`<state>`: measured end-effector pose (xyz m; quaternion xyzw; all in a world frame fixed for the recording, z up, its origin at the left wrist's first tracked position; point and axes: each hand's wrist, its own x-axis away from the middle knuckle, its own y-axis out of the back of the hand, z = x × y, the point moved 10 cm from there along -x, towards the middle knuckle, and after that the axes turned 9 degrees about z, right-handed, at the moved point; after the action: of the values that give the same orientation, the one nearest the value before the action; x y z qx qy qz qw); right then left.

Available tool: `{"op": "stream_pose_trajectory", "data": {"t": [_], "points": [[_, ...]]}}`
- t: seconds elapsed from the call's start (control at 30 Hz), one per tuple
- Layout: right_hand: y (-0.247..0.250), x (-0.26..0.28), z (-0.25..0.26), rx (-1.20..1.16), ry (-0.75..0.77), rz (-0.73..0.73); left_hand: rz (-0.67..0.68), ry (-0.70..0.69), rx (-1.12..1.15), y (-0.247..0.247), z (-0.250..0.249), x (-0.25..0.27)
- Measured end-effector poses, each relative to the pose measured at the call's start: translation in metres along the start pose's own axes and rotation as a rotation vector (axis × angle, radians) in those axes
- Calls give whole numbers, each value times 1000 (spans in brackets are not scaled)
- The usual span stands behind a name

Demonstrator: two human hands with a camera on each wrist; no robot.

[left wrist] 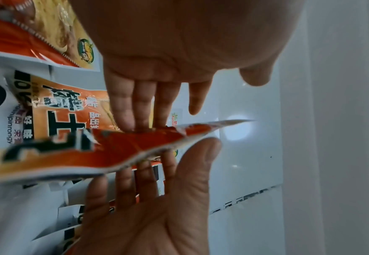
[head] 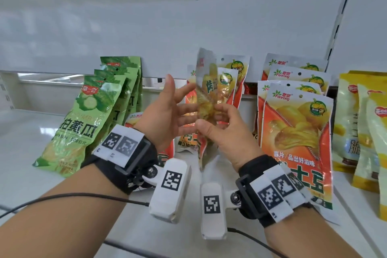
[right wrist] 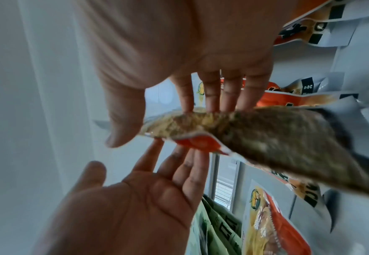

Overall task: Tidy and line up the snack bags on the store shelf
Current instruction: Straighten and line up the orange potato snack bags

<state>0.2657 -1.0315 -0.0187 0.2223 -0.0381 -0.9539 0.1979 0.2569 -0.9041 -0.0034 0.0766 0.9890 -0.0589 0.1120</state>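
Head view: right hand [head: 225,132] pinches a potato-chip bag [head: 209,90] edge-on above the shelf [head: 27,132]; left hand [head: 167,115], fingers spread and straight, touches its other face; the bag looks light, crinkly and slippery, best held by its sealed edges; four green bags [head: 83,115] lean left; orange bags overlap, beyond counting.

Filling 12 o'clock: left hand [left wrist: 179,43], palm close, fingers [left wrist: 124,110] straight, tips touching the upper face of a crinkled orange foil snack bag [left wrist: 118,148] across the centre, edge-on and blurred. Up from 6 o'clock: right hand [left wrist: 148,215], thumb [left wrist: 203,155] pinching the bag's near edge, fingers behind it. At 9 and 11 o'clock: more orange snack bags [left wrist: 54,107] with black lettering. At 3 o'clock: glossy white shelf panel [left wrist: 255,155].
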Motion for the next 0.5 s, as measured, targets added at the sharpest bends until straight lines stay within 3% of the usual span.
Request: {"op": "stream_pose_trajectory", "data": {"t": [0.1, 0.23, 0.33, 0.5], "points": [[1, 1, 9, 7, 65, 0, -16, -96, 49, 4, -7, 2], [16, 5, 17, 2, 130, -170, -162, -137, -48, 24, -4, 10], [23, 6, 14, -1, 111, -246, -213, -82, -281, 38, 9, 16], [28, 3, 2, -108, 56, -266, -149, 16, -154, 38, 42, 22]]}}
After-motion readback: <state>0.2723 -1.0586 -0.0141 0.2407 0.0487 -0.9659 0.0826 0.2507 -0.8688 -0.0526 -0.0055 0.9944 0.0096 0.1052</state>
